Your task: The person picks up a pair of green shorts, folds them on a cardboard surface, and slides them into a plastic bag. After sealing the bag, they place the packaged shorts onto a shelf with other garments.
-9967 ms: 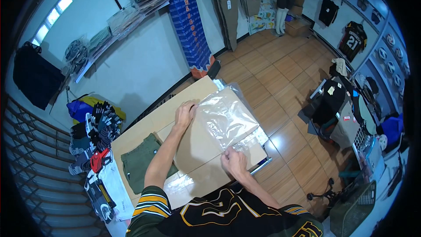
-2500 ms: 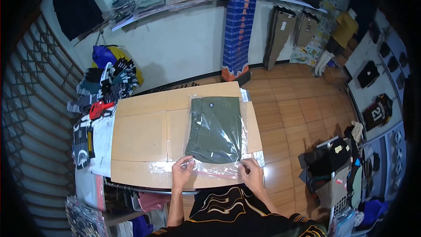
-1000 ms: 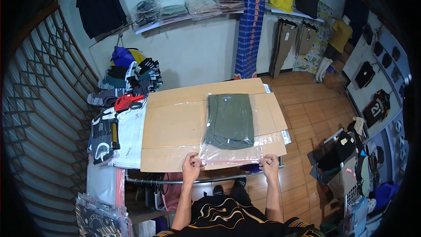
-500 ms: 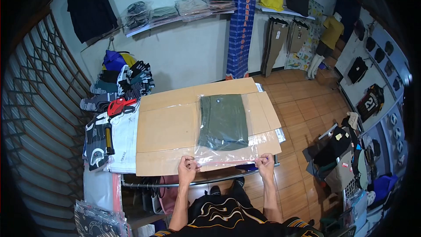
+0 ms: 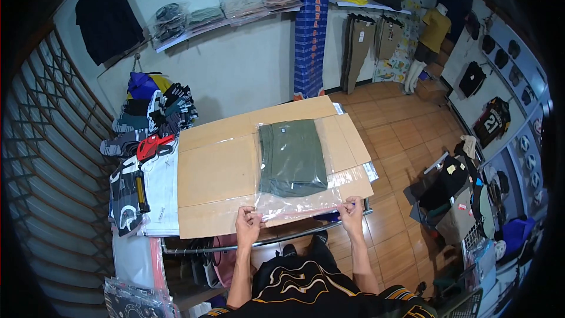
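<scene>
A folded olive-green garment (image 5: 292,156) lies inside a clear plastic bag (image 5: 303,206) on a flattened cardboard sheet (image 5: 218,171). The bag's near edge has a pink strip along it and faces me. My left hand (image 5: 248,224) pinches the left corner of that edge. At the opposite corner, my right hand (image 5: 351,212) grips the bag between thumb and fingers. The edge is stretched between both hands, and the garment sits in the bag's far part.
Left of the cardboard lie a red tape dispenser (image 5: 154,147), a yellow-and-black tool (image 5: 141,193) and folded white clothing (image 5: 162,191). Piled socks (image 5: 170,109) stand behind them. A metal rail (image 5: 271,240) runs along the near side. Clothes cover a table (image 5: 456,200) at right.
The camera view has shifted slightly, so the scene sits a little further left and up. Both hands keep their hold on the bag's near corners; the garment stays in the bag.
</scene>
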### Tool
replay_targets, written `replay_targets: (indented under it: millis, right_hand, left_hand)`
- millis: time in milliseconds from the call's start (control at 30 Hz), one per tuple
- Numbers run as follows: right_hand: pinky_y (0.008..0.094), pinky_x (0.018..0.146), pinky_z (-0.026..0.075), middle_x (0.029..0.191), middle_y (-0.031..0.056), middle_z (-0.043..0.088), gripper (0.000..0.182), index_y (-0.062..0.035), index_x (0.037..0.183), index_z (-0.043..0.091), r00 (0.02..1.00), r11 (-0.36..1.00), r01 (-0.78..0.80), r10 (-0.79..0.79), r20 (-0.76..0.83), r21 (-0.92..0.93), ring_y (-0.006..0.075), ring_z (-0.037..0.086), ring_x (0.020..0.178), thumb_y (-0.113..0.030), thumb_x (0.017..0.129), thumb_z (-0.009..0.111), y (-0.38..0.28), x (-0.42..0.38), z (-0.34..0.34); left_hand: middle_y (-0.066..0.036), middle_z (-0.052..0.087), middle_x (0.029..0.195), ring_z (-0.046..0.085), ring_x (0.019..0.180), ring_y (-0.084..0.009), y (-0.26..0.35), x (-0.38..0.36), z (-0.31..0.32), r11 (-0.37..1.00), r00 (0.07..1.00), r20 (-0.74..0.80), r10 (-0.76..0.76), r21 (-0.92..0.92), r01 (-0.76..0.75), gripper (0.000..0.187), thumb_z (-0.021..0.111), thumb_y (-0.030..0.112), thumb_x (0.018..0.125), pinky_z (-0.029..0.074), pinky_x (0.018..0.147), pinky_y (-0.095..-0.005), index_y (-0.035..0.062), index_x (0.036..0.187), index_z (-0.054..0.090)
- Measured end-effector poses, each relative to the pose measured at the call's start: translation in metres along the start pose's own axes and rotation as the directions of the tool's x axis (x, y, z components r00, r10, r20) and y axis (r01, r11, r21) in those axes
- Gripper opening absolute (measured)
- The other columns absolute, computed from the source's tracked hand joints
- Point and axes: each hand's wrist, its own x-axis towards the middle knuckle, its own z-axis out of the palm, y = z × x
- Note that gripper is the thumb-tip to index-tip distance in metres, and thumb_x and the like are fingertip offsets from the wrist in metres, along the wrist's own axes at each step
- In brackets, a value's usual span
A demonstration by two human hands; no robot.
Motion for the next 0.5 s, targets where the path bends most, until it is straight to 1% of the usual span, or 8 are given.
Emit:
replay_targets:
  millis: [67,133,200,233,333,400,500]
  right_hand:
    - [0.0240,0.052,0.051,0.084,0.0082,0.066,0.033,-0.0077,0.112,0.043,1.000,1.000,0.004,-0.004,-0.006,-0.008,0.0109,0.061,0.069,-0.001,0.090,0.068,-0.001,-0.001,0.001]
    - [0.0242,0.052,0.052,0.086,0.0092,0.066,0.034,-0.0069,0.115,0.043,1.000,1.000,-0.014,0.014,-0.011,-0.002,0.0111,0.061,0.068,-0.001,0.091,0.067,-0.002,-0.001,0.002]
    - [0.0243,0.052,0.052,0.087,0.0101,0.067,0.036,-0.0060,0.117,0.043,0.999,0.996,-0.034,0.033,-0.007,-0.085,0.0112,0.061,0.068,-0.002,0.091,0.067,-0.003,-0.003,0.004]
    - [0.0243,0.052,0.052,0.087,0.0101,0.067,0.036,-0.0060,0.117,0.043,0.999,0.996,-0.038,0.037,-0.011,-0.085,0.0112,0.061,0.068,-0.002,0.091,0.067,-0.003,-0.003,0.005]
    - [0.0245,0.052,0.052,0.084,0.0097,0.068,0.037,-0.0046,0.118,0.044,0.999,0.989,0.038,-0.035,0.026,-0.141,0.0117,0.063,0.069,-0.004,0.091,0.069,-0.002,-0.002,0.009]
    - [0.0242,0.052,0.051,0.084,0.0097,0.068,0.037,-0.0046,0.118,0.044,0.999,0.990,0.038,-0.035,0.025,-0.135,0.0116,0.063,0.069,-0.004,0.092,0.069,-0.002,-0.001,0.009]
    - [0.0236,0.049,0.049,0.083,0.0096,0.068,0.037,-0.0048,0.118,0.042,0.999,0.991,0.046,-0.044,0.021,-0.123,0.0115,0.063,0.069,-0.005,0.092,0.069,0.001,-0.001,0.009]
  left_hand:
    - [-0.015,0.067,0.088,0.071,0.078,-0.0196,-0.004,0.000,-0.001,1.000,1.000,0.002,-0.010,0.010,0.010,0.028,0.059,-0.003,0.094,0.061,0.065,-0.0303,-0.0003,0.118,0.044]
    - [-0.015,0.067,0.088,0.071,0.078,-0.0197,0.000,0.001,0.001,1.000,1.000,0.003,-0.018,0.018,0.018,0.028,0.059,-0.003,0.095,0.061,0.065,-0.0301,-0.0002,0.118,0.044]
    - [-0.016,0.067,0.090,0.072,0.078,-0.0205,0.008,-0.001,0.003,0.998,0.998,0.013,-0.063,-0.025,0.063,0.029,0.059,-0.002,0.095,0.061,0.064,-0.0301,-0.0006,0.119,0.043]
    - [-0.016,0.067,0.090,0.072,0.078,-0.0205,0.010,0.000,0.005,0.997,0.998,0.017,-0.067,-0.023,0.068,0.029,0.059,-0.002,0.095,0.061,0.064,-0.0301,-0.0006,0.119,0.043]
    - [-0.017,0.067,0.091,0.072,0.078,-0.0213,0.009,0.001,0.005,0.997,0.996,0.041,-0.073,0.008,0.073,0.031,0.060,-0.002,0.095,0.062,0.064,-0.0302,-0.0008,0.120,0.042]
    - [-0.017,0.067,0.092,0.072,0.078,-0.0213,0.002,0.004,0.003,0.999,0.997,0.065,-0.041,0.035,0.039,0.032,0.061,-0.002,0.095,0.062,0.064,-0.0303,-0.0010,0.121,0.042]
    - [-0.017,0.067,0.093,0.072,0.078,-0.0207,0.005,0.003,0.004,0.998,0.997,0.054,-0.055,0.021,0.054,0.033,0.062,-0.002,0.094,0.061,0.063,-0.0300,-0.0001,0.121,0.043]
